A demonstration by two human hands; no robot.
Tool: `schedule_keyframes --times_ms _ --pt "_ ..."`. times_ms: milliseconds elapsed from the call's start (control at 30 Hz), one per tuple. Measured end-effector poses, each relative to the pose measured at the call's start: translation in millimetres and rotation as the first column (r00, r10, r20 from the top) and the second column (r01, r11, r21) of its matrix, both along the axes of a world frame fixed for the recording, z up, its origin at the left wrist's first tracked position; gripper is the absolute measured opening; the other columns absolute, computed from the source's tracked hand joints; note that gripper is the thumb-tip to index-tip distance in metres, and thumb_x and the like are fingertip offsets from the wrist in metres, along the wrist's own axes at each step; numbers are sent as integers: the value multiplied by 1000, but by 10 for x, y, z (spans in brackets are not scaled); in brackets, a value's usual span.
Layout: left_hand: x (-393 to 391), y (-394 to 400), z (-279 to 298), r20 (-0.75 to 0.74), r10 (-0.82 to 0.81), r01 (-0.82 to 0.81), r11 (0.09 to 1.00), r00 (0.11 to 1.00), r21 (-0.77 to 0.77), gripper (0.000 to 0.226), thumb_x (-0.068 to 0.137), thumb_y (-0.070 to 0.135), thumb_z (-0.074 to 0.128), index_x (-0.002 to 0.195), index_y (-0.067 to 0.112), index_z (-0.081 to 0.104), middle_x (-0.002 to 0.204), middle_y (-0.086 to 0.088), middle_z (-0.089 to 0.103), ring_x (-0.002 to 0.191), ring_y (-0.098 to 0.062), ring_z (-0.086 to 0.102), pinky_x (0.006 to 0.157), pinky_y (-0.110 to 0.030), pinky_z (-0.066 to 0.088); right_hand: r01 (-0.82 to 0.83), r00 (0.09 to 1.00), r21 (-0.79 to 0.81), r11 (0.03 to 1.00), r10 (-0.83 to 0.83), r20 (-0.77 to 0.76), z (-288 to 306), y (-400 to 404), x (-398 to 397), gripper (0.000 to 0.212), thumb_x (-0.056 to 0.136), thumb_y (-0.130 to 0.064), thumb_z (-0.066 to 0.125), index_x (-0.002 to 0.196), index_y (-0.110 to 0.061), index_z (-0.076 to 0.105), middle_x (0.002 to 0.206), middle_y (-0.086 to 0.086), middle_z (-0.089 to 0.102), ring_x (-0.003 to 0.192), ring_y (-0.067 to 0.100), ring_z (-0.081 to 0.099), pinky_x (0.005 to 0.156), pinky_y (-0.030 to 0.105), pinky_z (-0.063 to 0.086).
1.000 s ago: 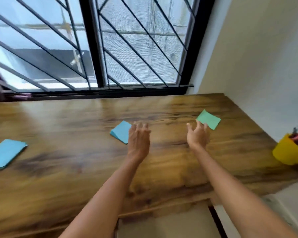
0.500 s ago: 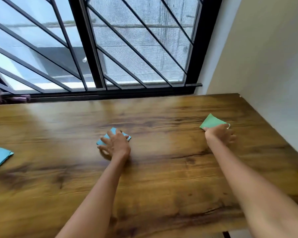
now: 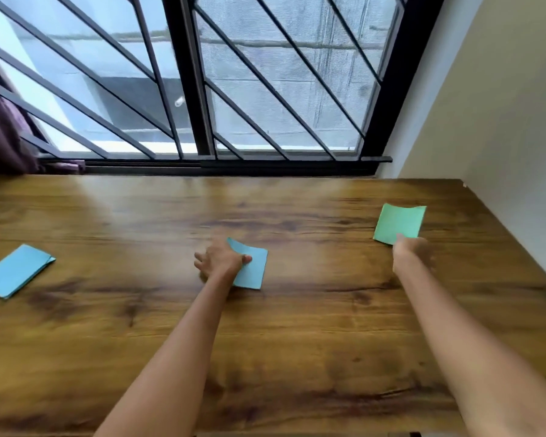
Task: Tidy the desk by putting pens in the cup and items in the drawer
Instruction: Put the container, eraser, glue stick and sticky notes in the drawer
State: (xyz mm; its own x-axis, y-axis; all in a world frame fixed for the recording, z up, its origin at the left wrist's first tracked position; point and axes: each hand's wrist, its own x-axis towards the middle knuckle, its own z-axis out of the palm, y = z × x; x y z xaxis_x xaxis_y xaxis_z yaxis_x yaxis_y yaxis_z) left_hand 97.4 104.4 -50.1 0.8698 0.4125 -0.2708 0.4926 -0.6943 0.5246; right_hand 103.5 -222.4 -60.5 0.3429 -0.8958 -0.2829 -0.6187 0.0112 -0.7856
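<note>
A blue paper pad (image 3: 252, 266) lies mid-desk with my left hand (image 3: 219, 259) gripping its left side, thumb on top. A green paper pad (image 3: 399, 223) is tipped up at the right, and my right hand (image 3: 408, 249) pinches its near edge. A second blue pad (image 3: 16, 270) lies flat at the far left, untouched. The cup, the pens and the drawer are out of view.
The wooden desk (image 3: 297, 342) runs from a barred window (image 3: 202, 89) at the back to a pale wall (image 3: 501, 137) on the right. A purple curtain (image 3: 0, 127) hangs at the back left.
Both hands reached forward onto the pads and closed on them. The green pad is now lifted at its near edge. The view swung left, so the yellow cup left the frame.
</note>
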Motion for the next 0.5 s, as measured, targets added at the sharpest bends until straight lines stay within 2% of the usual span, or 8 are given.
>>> schedule_keyframes --times_ms 67,100,133,167,233,367,433,500 --pt "-73 -15 -3 65 10 -7 999 998 -51 36 85 29 67 115 10 58 125 -17 58 126 -37 38 102 -40 31 -40 989 90 995 26 148 82 146 -24 35 95 -20 42 118 -1 60 120 13 63 111 33 58 99 39 44" --pt "-108 -8 -5 100 19 -9 995 995 -97 30 89 26 61 115 10 60 124 -17 59 124 -37 41 101 -39 33 -67 973 157 985 29 230 125 255 -26 35 96 -16 39 121 1 58 112 11 66 103 29 62 87 30 50" --pt "-139 8 4 138 41 -17 986 990 -168 27 93 23 56 115 8 60 122 -18 61 121 -36 47 98 -39 37 -124 952 213 969 56 300 165 390 -39 34 96 -10 39 122 4 57 96 8 69 85 21 67 66 21 51" --pt "-174 45 33 174 76 -29 966 982 -255 26 95 20 52 116 7 59 120 -18 62 116 -36 53 93 -37 43 -210 927 248 946 113 357 196 561 -54 32 94 -4 42 120 5 58 78 4 68 62 11 65 46 15 45" --pt "-228 143 120 232 158 -53 914 960 -403 26 98 16 46 117 2 56 116 -20 63 106 -35 60 85 -38 51 -415 848 287 863 253 466 240 923 -110 24 89 6 48 109 2 61 64 5 63 32 1 48 30 13 32" --pt "-328 479 254 265 262 -73 826 928 -559 20 99 11 39 110 3 54 105 -17 60 94 -31 59 72 -36 48 -755 643 393 525 476 600 453 1753 -383 14 89 9 52 89 -3 59 68 15 64 36 6 49 38 19 39" --pt "-337 681 219 233 295 -80 760 927 -644 16 98 13 37 102 10 52 105 -19 63 94 -34 63 80 -47 55 -852 523 386 353 579 626 538 2122 -505 8 90 7 53 91 1 59 72 18 63 40 9 52 42 20 43" --pt "-368 916 145 205 318 -79 693 926 -717 16 97 13 39 98 14 55 105 -22 66 95 -39 65 82 -58 53 -883 465 364 296 661 590 584 2462 -614 8 89 6 55 96 5 60 69 17 64 41 11 56 43 20 46"
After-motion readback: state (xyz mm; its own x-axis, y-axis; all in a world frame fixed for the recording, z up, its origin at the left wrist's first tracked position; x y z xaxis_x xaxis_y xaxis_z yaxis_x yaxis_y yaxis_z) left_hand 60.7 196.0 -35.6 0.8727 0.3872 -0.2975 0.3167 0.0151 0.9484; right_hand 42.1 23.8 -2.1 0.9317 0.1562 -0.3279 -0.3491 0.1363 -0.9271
